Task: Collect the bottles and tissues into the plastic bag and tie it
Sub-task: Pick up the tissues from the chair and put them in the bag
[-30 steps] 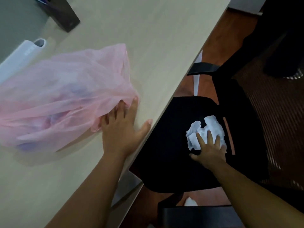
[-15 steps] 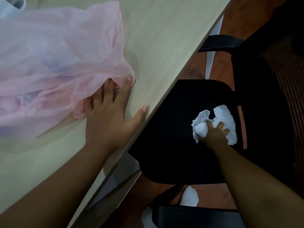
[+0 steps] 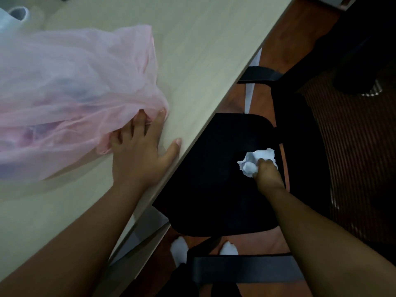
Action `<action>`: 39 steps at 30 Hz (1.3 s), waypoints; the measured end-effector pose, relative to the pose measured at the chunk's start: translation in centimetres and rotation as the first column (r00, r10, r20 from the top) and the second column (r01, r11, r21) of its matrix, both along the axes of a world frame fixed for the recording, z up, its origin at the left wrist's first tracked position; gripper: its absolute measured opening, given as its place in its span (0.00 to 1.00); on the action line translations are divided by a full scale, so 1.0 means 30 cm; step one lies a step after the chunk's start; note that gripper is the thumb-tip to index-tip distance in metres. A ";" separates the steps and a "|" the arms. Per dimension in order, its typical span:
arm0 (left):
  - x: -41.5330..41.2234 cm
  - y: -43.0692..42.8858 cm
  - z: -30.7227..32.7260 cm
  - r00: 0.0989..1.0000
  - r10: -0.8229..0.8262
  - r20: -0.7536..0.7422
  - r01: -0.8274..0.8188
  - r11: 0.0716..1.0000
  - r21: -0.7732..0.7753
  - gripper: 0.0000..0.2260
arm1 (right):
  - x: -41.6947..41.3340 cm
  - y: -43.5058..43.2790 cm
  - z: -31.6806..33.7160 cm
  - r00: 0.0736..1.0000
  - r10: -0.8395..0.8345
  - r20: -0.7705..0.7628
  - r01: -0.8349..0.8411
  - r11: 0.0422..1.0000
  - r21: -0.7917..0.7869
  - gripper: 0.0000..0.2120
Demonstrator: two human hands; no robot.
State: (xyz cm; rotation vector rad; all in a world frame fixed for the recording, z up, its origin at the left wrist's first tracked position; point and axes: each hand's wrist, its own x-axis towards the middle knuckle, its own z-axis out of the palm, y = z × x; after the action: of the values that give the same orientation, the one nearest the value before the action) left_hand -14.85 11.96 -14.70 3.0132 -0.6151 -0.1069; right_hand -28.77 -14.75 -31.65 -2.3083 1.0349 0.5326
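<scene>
Left hand [image 3: 139, 153] lies flat on the wooden table [image 3: 203, 39], fingertips tucked into the pink plastic bag [image 3: 70, 93] at ten o'clock. Right hand [image 3: 266, 174], at three o'clock, clenches a crumpled white tissue [image 3: 255, 159] over the black chair seat [image 3: 214, 168].

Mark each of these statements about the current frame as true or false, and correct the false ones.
1. The right hand is closed on a crumpled white tissue over the black chair seat. True.
2. The pink plastic bag lies on the floor. False: it lies on the light wooden table.
3. The left hand rests flat on the table with its fingertips at the bag's edge. True.
4. The bag is already tied shut. False: no knot shows, and its loose edge lies by the left hand.
5. The tissue is already inside the bag. False: it is apart from the bag, at the chair, in the right hand.
</scene>
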 end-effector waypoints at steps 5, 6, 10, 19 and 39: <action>-0.003 -0.003 -0.002 0.999 -0.005 0.033 0.007 0.999 -0.031 0.31 | -0.004 0.025 0.209 0.991 0.104 0.080 -0.096 0.991 -0.098 0.10; -0.005 -0.003 -0.001 0.999 -0.006 0.043 0.009 0.999 -0.051 0.30 | -0.010 0.038 0.255 0.988 0.129 0.088 -0.120 0.987 -0.104 0.10; -0.015 0.018 0.022 0.999 0.008 -0.046 -0.021 0.958 -0.286 0.20 | -0.048 0.086 0.427 0.969 0.208 0.137 -0.181 0.966 -0.186 0.10; -0.075 0.096 0.270 0.984 0.069 -0.162 -0.143 0.852 -0.504 0.04 | -0.102 0.153 0.740 0.936 0.301 0.182 -0.225 0.910 -0.347 0.12; 0.086 0.547 0.770 0.891 0.446 -0.086 -0.375 0.615 -0.693 0.10 | 0.415 0.761 1.100 0.403 0.840 0.363 -0.651 0.542 -0.531 0.14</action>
State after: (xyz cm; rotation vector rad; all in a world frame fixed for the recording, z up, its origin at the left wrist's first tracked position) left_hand -12.26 28.38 8.41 2.3184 0.0767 0.2469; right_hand -16.31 8.09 1.35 -2.8736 -0.3664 -0.1002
